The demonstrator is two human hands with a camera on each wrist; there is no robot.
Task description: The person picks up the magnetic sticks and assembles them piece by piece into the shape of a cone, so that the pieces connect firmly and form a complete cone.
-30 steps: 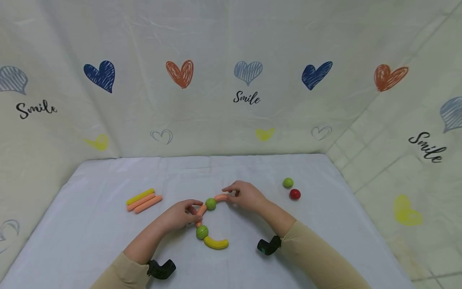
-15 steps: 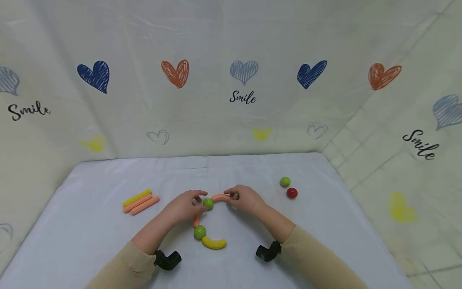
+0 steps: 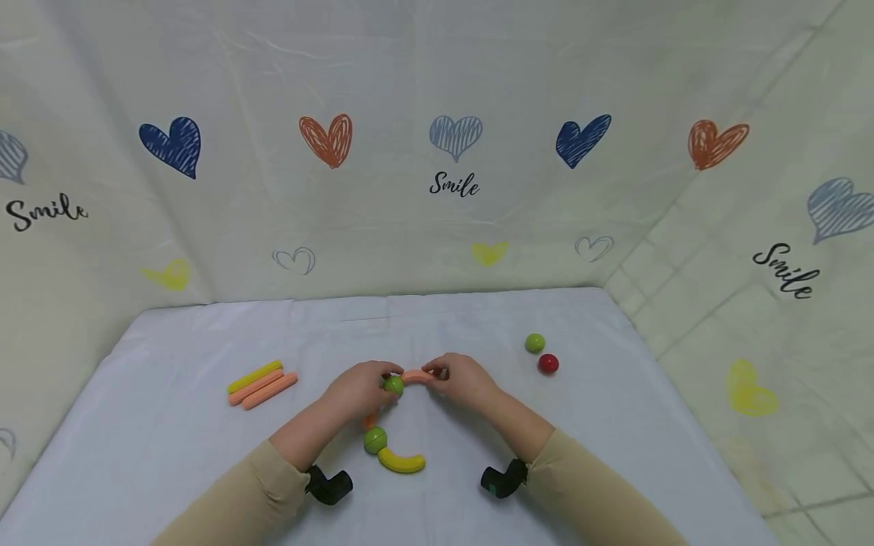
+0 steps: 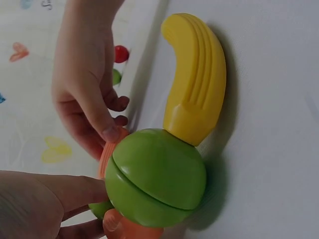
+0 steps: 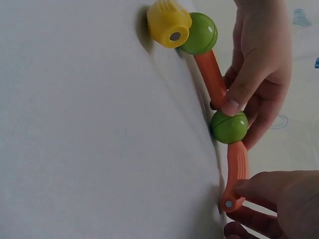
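Observation:
On the white cloth lies a curved chain of toy pieces. A yellow curved piece (image 3: 401, 461) meets a green ball (image 4: 154, 174), and an orange stick (image 5: 210, 77) joins that ball to a second green ball (image 5: 229, 127). My left hand (image 3: 358, 388) holds this second ball between thumb and fingers, partly covering the orange stick in the head view. From the same ball an orange curved stick (image 5: 237, 164) runs to the right. My right hand (image 3: 464, 381) pinches its far end, where a small silver disc shows in the right wrist view.
Left of the chain, a yellow stick (image 3: 254, 377) lies beside two orange sticks (image 3: 270, 391). At the back right sit a loose green ball (image 3: 535, 343) and a red ball (image 3: 548, 364). A patterned cloth wall (image 3: 382, 227) stands behind the table.
My left hand has moved from the orange stick up to the upper green ball and now grips it. The right hand keeps its pinch on the curved orange stick, nearly in place.

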